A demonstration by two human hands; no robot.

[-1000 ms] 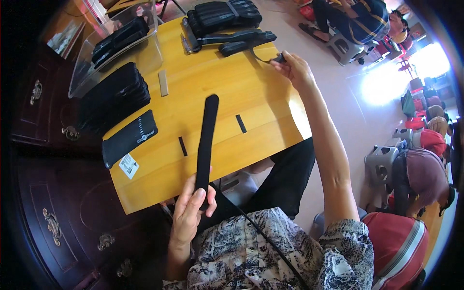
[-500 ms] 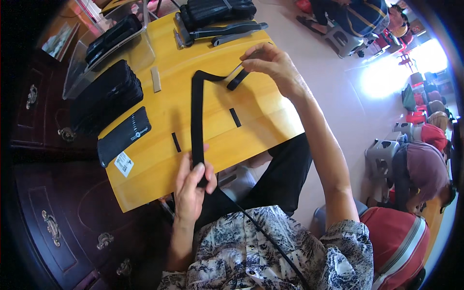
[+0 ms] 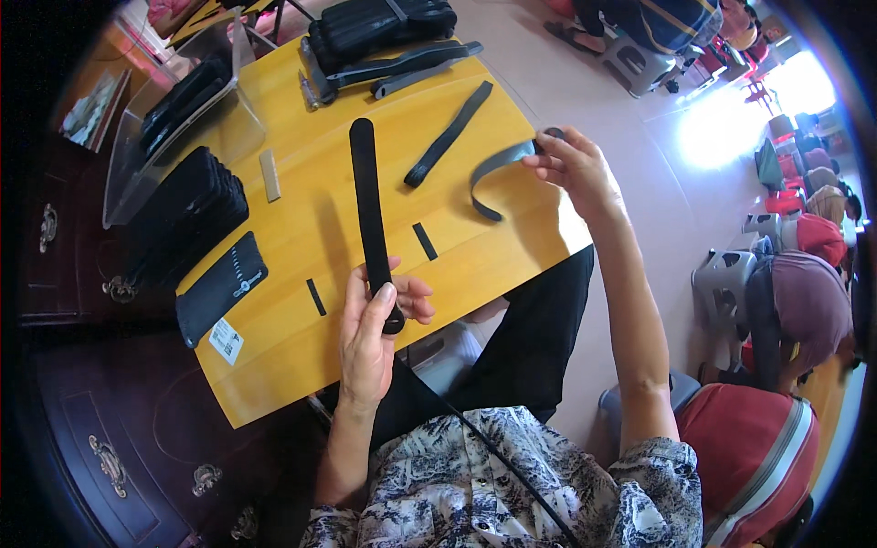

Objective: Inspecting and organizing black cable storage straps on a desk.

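Note:
My left hand [image 3: 373,338] is closed round the lower end of a black strap [image 3: 365,201], thumb pressed on it. The strap stands up straight from my grip, its rounded far end over the yellow table. Off to the right, my right hand [image 3: 575,173] pinches one end of a curled dark grey strip [image 3: 482,183], which hangs in a loop by the table's right side. Between the two hands, farther back, lies a dark strap bundle [image 3: 448,135]. Two short black pieces [image 3: 316,297] [image 3: 426,241] rest flat on the table, one on each side of the held strap.
On the table's left are a black stack [image 3: 187,215], a black pouch [image 3: 222,285] with a white label [image 3: 226,342], and a tan strip [image 3: 270,175]. Behind stand a clear bin [image 3: 247,119] and bundled black straps [image 3: 384,32]. Dark drawers [image 3: 91,429] flank the left; people sit on stools rightward.
My right hand has moved right and slightly nearer, away from the black strap, with the grey strip in its fingers. The strap in my left hand, bent before, is now straight.

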